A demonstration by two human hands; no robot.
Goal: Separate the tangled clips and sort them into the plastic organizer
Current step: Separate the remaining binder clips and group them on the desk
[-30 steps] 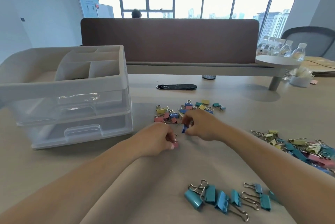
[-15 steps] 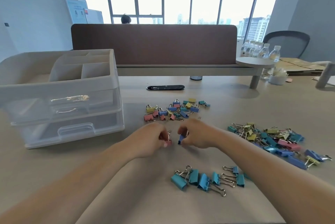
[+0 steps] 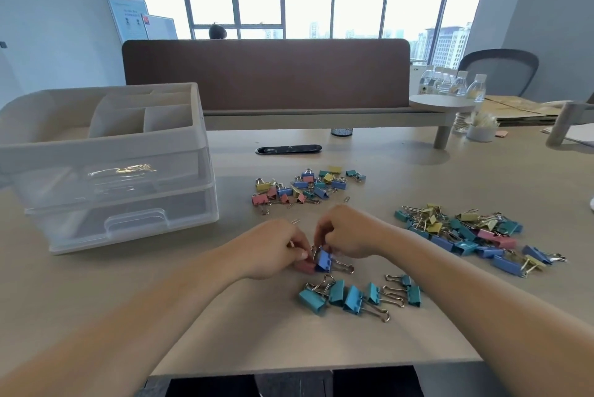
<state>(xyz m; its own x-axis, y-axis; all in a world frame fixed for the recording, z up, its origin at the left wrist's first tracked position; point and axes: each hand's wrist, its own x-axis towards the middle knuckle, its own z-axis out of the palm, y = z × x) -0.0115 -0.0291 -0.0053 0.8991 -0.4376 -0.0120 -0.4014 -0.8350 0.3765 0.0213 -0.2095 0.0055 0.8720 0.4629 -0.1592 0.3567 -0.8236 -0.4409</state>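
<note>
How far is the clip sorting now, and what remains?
Done: some teal clips lie separated in a row. In hand: the left hand pinches a pink clip, the right hand a blue clip. Left: the far pile and right pile, both mixed; no clips show in the organizer.

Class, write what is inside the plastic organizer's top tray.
The top tray shows only its dividers, no clips. The front wall covers the compartment floors, so anything lying low there cannot be seen.

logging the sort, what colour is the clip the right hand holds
Blue: the blue clip, pinched by the right hand, shows best in the head view.
</note>
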